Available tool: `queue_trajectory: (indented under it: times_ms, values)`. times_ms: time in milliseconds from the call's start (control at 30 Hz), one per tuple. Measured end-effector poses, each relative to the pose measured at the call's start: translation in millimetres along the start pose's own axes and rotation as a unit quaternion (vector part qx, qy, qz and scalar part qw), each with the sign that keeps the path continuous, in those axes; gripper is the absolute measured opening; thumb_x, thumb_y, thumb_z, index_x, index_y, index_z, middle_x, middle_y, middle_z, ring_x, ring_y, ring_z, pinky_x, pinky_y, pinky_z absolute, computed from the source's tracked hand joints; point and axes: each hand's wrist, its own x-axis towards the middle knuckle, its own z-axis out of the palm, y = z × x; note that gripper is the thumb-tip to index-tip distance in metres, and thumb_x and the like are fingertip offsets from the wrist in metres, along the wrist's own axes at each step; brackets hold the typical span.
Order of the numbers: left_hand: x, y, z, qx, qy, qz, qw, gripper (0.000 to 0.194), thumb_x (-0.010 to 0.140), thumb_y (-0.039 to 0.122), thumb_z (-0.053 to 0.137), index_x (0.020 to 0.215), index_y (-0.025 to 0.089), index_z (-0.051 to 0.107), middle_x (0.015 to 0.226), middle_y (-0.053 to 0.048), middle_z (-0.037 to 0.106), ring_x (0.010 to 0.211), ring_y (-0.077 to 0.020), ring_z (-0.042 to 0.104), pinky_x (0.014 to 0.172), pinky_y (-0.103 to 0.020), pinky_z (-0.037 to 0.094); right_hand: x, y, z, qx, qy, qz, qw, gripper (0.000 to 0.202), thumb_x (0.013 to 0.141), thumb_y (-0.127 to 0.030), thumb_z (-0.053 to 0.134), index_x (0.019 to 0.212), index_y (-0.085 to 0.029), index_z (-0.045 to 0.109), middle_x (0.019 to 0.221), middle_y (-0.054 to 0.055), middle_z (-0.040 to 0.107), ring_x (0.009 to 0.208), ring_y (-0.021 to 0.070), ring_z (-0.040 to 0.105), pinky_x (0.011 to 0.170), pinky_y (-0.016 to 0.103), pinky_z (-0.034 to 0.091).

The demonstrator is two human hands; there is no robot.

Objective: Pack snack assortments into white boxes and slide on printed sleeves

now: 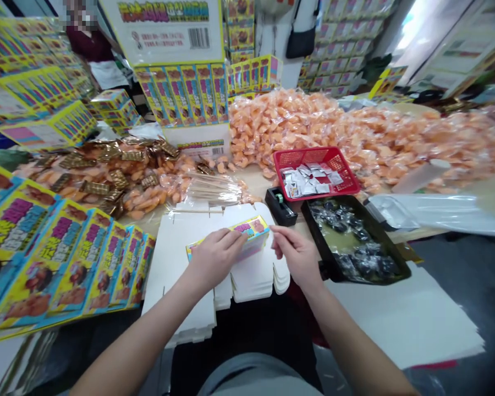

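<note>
My left hand (pixel 216 254) lies over a small yellow and blue printed carton (pixel 253 226), gripping it with the fingers across its top. The carton rests on a stack of flat white cardboard blanks (pixel 177 275). At the carton's right end, my right hand (pixel 295 254) is closed in a pinch. What those fingertips hold is too small to make out. A black tape dispenser (pixel 280 206) stands just beyond my right hand. To its right lies a black tray (pixel 402 267) with small black wrapped packets (pixel 377 261).
A red basket (pixel 346 179) holds white sachets. Wrapped orange pieces (pixel 297 121) are heaped behind, with gold packs (pixel 119 179) and wooden sticks (pixel 212 190) further left. Printed cartons (pixel 70 258) line the left. More white card (pixel 412 313) lies right. A person (pixel 93 47) stands at the back.
</note>
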Motion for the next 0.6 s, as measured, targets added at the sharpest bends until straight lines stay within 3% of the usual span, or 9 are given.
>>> queue_trajectory:
  times_ms: [100, 200, 433, 533, 600]
  values:
    - [-5.1, 1.5, 1.5, -0.041, 0.042, -0.022, 0.998, 0.023, 0.094, 0.015, 0.047, 0.111, 0.017, 0.061, 0.108, -0.006, 0.068, 0.101, -0.0197, 0.059, 0.09, -0.033, 0.05, -8.0, -19.2, 21.8, 0.024, -0.103, 0.04, 0.994, 0.056, 0.084, -0.042, 0.06, 0.136, -0.023, 0.051, 0.062, -0.005, 0.058, 0.047, 0.0098, 0.047, 0.043, 0.024, 0.041]
    - [-8.7, 3.2, -2.3, -0.079, 0.041, -0.036, 0.995, 0.022, 0.094, 0.013, 0.045, 0.107, 0.018, 0.062, 0.107, -0.006, 0.067, 0.103, -0.0192, 0.058, 0.089, -0.033, 0.051, -5.9, -17.2, 33.9, 0.015, -0.11, 0.03, 0.993, 0.074, 0.086, -0.039, 0.059, 0.151, -0.024, 0.026, 0.062, -0.007, 0.057, 0.048, 0.0102, 0.046, 0.044, 0.023, 0.04]
    - [-1.7, 5.2, -12.0, -0.072, -0.014, -0.043, 0.996, 0.041, 0.096, 0.021, 0.04, 0.134, 0.025, 0.053, 0.121, -0.011, 0.059, 0.096, -0.0232, 0.055, 0.084, -0.041, 0.051, -3.6, -9.0, 30.5, -0.079, -0.097, -0.004, 0.992, 0.07, 0.088, -0.036, 0.054, 0.151, -0.021, 0.028, 0.063, -0.005, 0.056, 0.059, 0.0138, 0.054, 0.054, 0.026, 0.044]
    - [9.5, 6.4, -9.2, -0.095, -0.003, -0.086, 0.992, 0.034, 0.096, 0.025, 0.042, 0.123, 0.026, 0.062, 0.132, -0.012, 0.052, 0.104, -0.0252, 0.055, 0.09, -0.045, 0.047, -7.2, -5.0, 29.4, -0.087, -0.1, -0.012, 0.991, 0.069, 0.087, -0.035, 0.054, 0.15, -0.022, 0.028, 0.065, -0.005, 0.058, 0.064, 0.0155, 0.057, 0.058, 0.027, 0.046]
    - [18.6, 8.8, -6.4, -0.13, 0.006, -0.131, 0.983, 0.029, 0.097, 0.028, 0.042, 0.111, 0.023, 0.067, 0.13, -0.01, 0.056, 0.109, -0.0251, 0.054, 0.094, -0.044, 0.044, -11.1, -0.3, 31.0, -0.072, -0.097, -0.014, 0.993, 0.068, 0.088, -0.035, 0.054, 0.15, -0.023, 0.028, 0.066, -0.004, 0.059, 0.065, 0.0162, 0.058, 0.059, 0.028, 0.047]
